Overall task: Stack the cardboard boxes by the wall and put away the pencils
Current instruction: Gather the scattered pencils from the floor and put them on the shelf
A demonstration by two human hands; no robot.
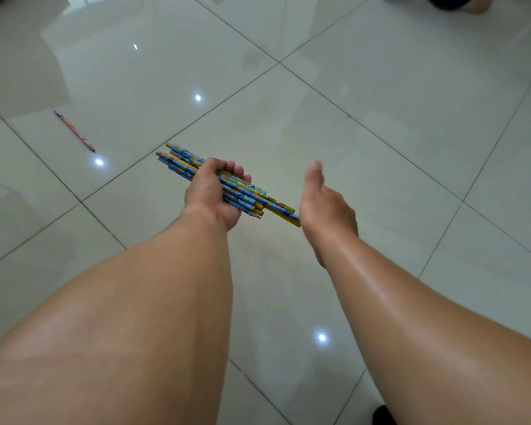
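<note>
A bundle of pencils point(181, 162) is gripped round its middle by the left hand point(213, 191). The right hand point(322, 204) is held flat and empty at the bundle's uneven near ends; contact cannot be told. If the grip is relaxed, a protruding pencil could be let slip. Farther off, one red pencil point(74, 131) is left on the floor point(380, 118).

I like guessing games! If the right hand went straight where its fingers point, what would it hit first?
Probably nothing: the right hand points ahead over bare floor tiles. The pencil bundle sits to its left.
</note>
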